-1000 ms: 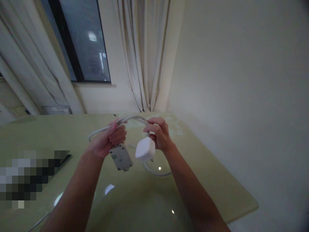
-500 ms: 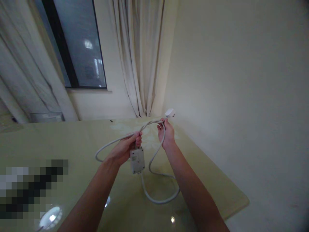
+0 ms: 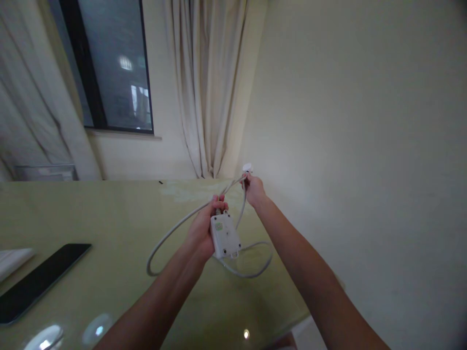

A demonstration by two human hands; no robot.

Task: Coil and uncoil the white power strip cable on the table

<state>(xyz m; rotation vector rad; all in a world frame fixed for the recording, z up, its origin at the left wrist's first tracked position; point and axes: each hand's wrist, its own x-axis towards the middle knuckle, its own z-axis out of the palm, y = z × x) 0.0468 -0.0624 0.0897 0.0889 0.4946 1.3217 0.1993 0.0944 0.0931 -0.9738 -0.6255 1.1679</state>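
Note:
A white power cord (image 3: 174,226) runs in loops between my two hands over the table. My left hand (image 3: 204,226) is closed around the cord, close to where it enters a white rectangular box (image 3: 226,236) with screws at its corners and a small green label. The box hangs tilted beside that hand's palm and fingers. Farther away, my right hand (image 3: 254,188) pinches the cord just below a white plug (image 3: 247,168), which sticks up above the fingers. A lower loop of cord hangs out to the right of the box.
The glossy greenish table (image 3: 120,214) spreads beneath my hands. A black flat slab (image 3: 44,282) and a white object (image 3: 14,260) lie at the left. A bare wall (image 3: 346,146) rises at the right, with a curtain (image 3: 211,97) and a window (image 3: 113,63) behind.
The box has turned and shifted right, showing more of its labelled face. My left hand has moved right, nearer my right hand. The view has swung slightly to the right.

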